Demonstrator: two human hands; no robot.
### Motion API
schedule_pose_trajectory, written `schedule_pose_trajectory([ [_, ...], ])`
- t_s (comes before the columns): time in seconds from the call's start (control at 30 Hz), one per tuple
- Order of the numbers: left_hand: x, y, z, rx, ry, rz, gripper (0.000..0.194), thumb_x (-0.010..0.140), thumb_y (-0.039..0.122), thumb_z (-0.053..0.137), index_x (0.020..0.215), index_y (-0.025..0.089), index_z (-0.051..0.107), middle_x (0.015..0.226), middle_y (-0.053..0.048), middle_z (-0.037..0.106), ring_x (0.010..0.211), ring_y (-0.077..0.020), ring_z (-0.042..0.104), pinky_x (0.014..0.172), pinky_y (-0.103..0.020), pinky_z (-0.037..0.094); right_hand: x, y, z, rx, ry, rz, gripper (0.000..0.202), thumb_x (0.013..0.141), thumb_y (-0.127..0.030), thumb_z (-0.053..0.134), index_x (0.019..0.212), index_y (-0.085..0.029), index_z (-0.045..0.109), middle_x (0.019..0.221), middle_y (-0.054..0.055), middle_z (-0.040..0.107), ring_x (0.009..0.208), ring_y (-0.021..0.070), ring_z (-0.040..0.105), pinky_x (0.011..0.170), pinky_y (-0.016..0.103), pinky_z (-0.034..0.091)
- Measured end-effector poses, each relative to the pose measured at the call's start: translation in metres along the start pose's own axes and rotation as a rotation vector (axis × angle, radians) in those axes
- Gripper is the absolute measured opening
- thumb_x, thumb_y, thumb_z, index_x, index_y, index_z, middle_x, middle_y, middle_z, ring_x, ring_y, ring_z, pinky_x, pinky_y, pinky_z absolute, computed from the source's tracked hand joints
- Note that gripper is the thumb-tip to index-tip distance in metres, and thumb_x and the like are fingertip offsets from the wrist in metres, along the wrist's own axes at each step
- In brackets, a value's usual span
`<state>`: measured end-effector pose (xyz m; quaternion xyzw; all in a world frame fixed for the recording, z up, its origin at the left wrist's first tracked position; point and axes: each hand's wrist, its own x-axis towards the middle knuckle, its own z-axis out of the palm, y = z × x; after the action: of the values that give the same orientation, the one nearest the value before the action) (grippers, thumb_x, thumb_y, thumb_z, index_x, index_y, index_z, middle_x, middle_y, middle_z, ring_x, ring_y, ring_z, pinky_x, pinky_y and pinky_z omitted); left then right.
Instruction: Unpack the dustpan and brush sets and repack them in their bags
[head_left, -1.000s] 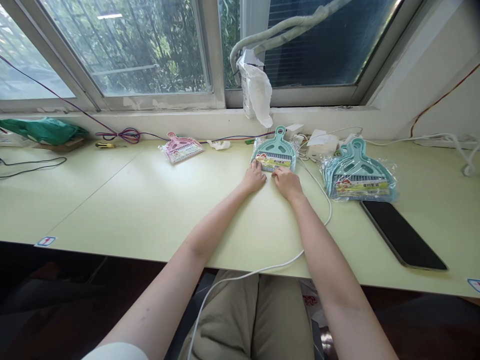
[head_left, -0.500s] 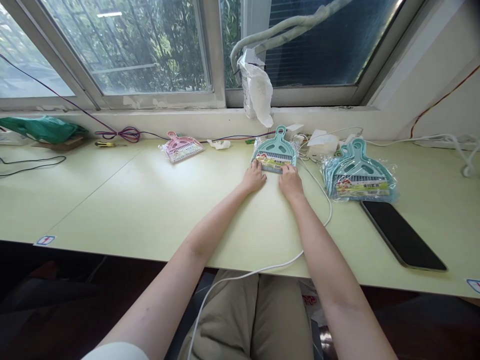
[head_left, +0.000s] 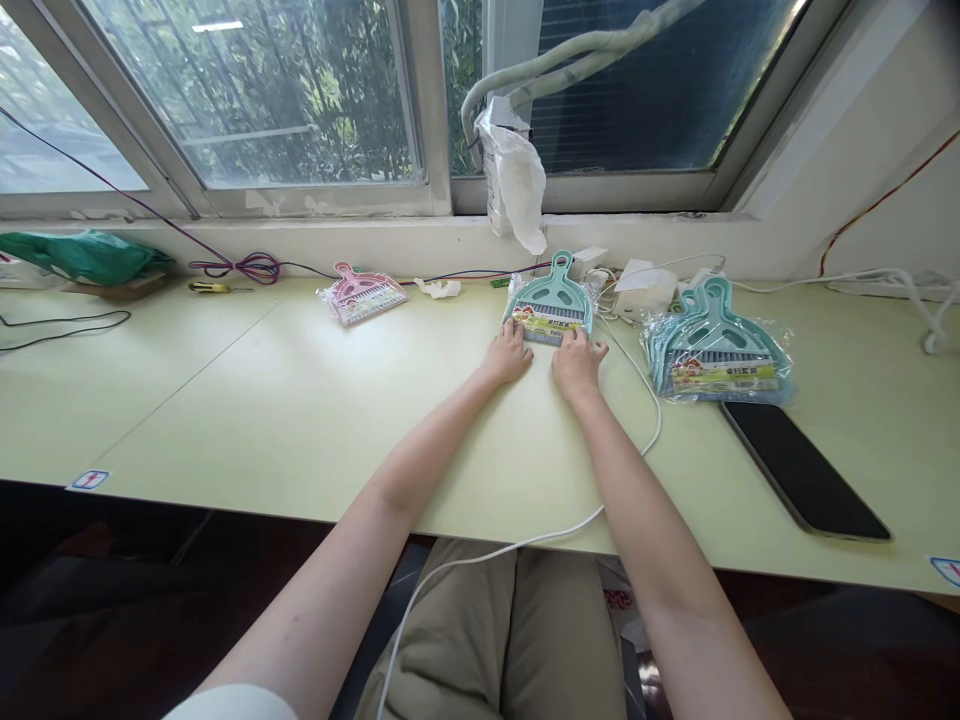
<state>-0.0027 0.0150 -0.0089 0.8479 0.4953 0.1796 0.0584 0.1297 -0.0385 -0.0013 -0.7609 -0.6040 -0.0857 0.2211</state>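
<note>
A teal dustpan and brush set (head_left: 551,297) in clear plastic, with a yellow label, lies flat near the back of the table, its handle toward the window. My left hand (head_left: 510,352) has its curled fingers on the set's front left corner, thumb extended to the right. On the front right part, my right hand (head_left: 576,362) holds the edge with bent fingers, one finger sticking out to the right. To the right sits a pile of similar teal dustpan sets (head_left: 720,345) in plastic. A pink dustpan set (head_left: 365,294) lies off to the left.
A black phone (head_left: 806,468) lies at the right, below the teal pile. A white cable (head_left: 540,538) runs over the table and off its front edge. Bundled wires (head_left: 255,267), a screwdriver (head_left: 210,287) and a green bag (head_left: 90,256) lie at the back left.
My right hand has shifted slightly left along the front edge of the dustpan set, and one finger now sticks out. My left hand and the set have stayed in place.
</note>
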Motion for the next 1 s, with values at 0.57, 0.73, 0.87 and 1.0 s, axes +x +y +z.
schedule_pose_trajectory([
  [0.57,-0.0013,0.0027,-0.0027,0.015,-0.017,-0.016,0.067,0.09,0.033,0.04,0.148,0.001,0.028,0.157,-0.023,0.023,0.144,-0.0317,0.028,0.114,-0.041,0.031,-0.0012,0.0038,0.0012,-0.027,-0.014,-0.014,0.041,0.088,-0.011,0.032,0.121,-0.008,0.056,0.139,0.025,0.046,0.113,0.0302,0.053,0.099,0.049,0.027],
  [0.73,-0.0017,0.0029,-0.003,0.011,-0.019,-0.017,0.067,0.09,0.032,0.039,0.149,0.002,0.027,0.158,-0.023,0.022,0.145,-0.0312,0.027,0.115,-0.042,0.031,-0.0023,0.0035,-0.0005,-0.024,-0.037,-0.026,0.043,0.089,-0.011,0.03,0.125,-0.008,0.053,0.144,0.024,0.043,0.118,0.03,0.051,0.102,0.051,0.027],
  [0.87,-0.0021,0.0038,-0.0039,0.021,-0.031,-0.021,0.069,0.091,0.033,0.039,0.15,0.001,0.025,0.158,-0.023,0.02,0.146,-0.0314,0.025,0.116,-0.041,0.029,-0.0016,0.0056,0.0003,-0.013,-0.047,-0.039,0.044,0.088,-0.012,0.034,0.127,-0.008,0.052,0.146,0.024,0.042,0.123,0.0303,0.048,0.104,0.053,0.027],
  [1.0,-0.0022,0.0045,-0.0048,0.014,-0.045,-0.029,0.07,0.091,0.033,0.038,0.15,0.001,0.023,0.159,-0.022,0.019,0.146,-0.0313,0.024,0.116,-0.04,0.028,0.0002,0.0085,0.0016,0.017,-0.055,-0.048,0.044,0.087,-0.014,0.036,0.128,-0.009,0.052,0.147,0.025,0.043,0.126,0.0308,0.046,0.106,0.056,0.024],
])
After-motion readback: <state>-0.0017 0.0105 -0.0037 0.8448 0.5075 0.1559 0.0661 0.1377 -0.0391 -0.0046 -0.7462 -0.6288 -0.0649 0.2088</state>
